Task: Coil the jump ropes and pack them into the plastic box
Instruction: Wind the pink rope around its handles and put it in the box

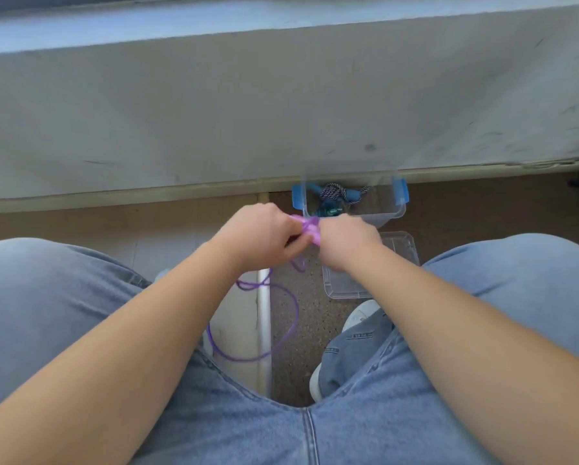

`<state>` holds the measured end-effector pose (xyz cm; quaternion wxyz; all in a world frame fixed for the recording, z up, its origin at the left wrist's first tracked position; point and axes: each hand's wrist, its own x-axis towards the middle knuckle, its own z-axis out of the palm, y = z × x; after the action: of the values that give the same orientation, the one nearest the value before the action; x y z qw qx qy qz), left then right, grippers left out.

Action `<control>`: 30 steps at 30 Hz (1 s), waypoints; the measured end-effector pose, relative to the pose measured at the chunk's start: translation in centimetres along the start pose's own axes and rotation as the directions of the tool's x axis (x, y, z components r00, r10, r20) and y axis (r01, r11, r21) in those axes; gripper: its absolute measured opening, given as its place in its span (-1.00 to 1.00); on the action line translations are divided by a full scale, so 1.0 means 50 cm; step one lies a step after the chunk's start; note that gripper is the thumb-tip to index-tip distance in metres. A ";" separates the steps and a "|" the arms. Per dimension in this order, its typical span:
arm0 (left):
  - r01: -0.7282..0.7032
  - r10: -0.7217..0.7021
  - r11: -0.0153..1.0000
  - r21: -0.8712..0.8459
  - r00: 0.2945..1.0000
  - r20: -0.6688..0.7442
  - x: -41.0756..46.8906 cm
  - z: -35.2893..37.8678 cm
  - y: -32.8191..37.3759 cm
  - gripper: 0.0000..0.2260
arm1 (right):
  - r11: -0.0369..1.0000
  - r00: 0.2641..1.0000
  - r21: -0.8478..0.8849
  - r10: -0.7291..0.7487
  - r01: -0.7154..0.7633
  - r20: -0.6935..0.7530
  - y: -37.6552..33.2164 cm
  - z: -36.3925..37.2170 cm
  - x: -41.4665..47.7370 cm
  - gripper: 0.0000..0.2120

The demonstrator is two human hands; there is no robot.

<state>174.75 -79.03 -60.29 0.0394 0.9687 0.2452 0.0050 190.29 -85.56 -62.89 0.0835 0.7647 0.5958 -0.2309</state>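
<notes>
My left hand (261,233) and right hand (346,245) pinch the thin purple jump rope (309,227), partly coiled. Beyond my fingers (289,229), the clear blue-latched plastic box (392,213) already holds a striped rope (331,191).

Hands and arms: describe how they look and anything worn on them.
The left hand and right hand are bare: no gloves, and no rings, watch or bracelet show. Both forearms are uncovered to the frame's edge, no sleeves in view. Light blue jeans cover the legs.

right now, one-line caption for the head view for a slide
Head view: left hand and right hand grip a purple jump rope, slack hanging in loops, near the open plastic box.
</notes>
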 end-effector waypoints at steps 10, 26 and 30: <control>0.405 -0.257 0.723 -0.560 0.910 0.326 0.011 0.025 -0.086 -0.50 | 0.802 0.807 0.098 -0.579 0.590 -0.116 -0.046 -0.001 -0.045 -0.88; -0.208 0.212 0.975 0.077 0.976 -0.051 0.010 0.034 -0.032 -0.53 | 0.999 0.998 -0.029 -0.012 0.013 0.054 -0.022 0.003 -0.012 -0.80; -0.109 0.091 0.990 -0.093 0.979 -0.181 0.010 0.034 -0.037 -0.54 | 0.942 0.908 -0.027 -0.314 0.334 0.277 -0.023 -0.002 -0.024 -0.89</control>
<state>174.34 -77.28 -62.13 0.0669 0.9723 0.1980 0.1052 188.99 -86.26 -62.10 0.1521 0.6130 0.7058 -0.3209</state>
